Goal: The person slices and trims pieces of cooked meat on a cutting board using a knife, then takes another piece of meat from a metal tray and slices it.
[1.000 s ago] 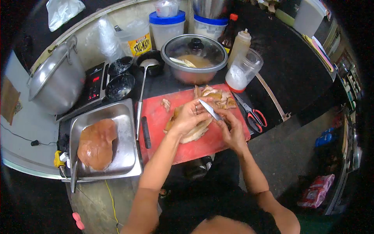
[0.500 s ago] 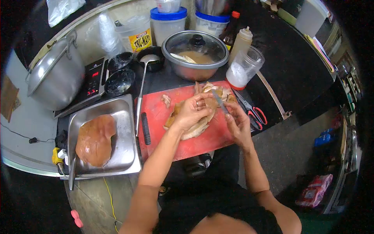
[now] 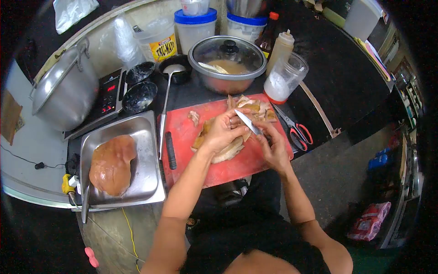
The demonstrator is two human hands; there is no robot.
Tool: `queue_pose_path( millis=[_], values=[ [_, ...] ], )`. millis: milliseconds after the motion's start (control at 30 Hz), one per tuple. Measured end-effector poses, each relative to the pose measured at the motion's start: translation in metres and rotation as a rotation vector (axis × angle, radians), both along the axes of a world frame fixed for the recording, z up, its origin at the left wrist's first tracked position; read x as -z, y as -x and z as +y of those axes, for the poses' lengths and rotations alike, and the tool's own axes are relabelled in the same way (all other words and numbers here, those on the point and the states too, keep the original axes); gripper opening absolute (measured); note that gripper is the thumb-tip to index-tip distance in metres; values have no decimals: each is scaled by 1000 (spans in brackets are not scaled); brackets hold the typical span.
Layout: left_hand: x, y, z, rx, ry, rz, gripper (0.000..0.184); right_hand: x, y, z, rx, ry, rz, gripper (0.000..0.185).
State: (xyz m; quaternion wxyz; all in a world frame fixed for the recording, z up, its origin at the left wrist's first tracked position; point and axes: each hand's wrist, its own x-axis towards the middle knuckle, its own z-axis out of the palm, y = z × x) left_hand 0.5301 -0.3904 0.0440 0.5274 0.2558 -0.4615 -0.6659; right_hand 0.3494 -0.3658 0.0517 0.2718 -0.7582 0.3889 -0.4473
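My right hand (image 3: 275,147) is closed around a small knife (image 3: 247,121), its bright blade angled up and left toward my other hand. My left hand (image 3: 223,132) is closed with fingers curled at a piece of pale meat, largely hidden by the hand and blade. Below it a slab of cooked-looking meat (image 3: 226,153) with tan skin lies on the red cutting board (image 3: 182,171). More cut meat pieces (image 3: 258,108) lie at the board's far edge, and a small scrap (image 3: 194,118) sits to the left.
Left of the board, a steel tray (image 3: 148,182) holds a large brown piece of meat (image 3: 112,166). A ladle (image 3: 164,116) lies between them. Scissors (image 3: 299,132) rest at the right. Behind stand a lidded pot (image 3: 228,80), a jar (image 3: 285,80), black bowls (image 3: 140,97) and a large pot (image 3: 68,86).
The knife blade has swung left and turned its bright flat side upward. My right hand has shifted slightly left and down; my left hand stays nearly in place.
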Motion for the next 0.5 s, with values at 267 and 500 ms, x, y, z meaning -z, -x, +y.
queue_pose_path(
  millis=[267, 500],
  values=[
    [-3, 1, 2, -37, -9, -39, 52, -12, 7, 5, 4, -184, -225, 35],
    [0, -1, 2, 18, 23, -6, 53, 0, -1, 4, -67, -238, -197, 37]
  ],
)
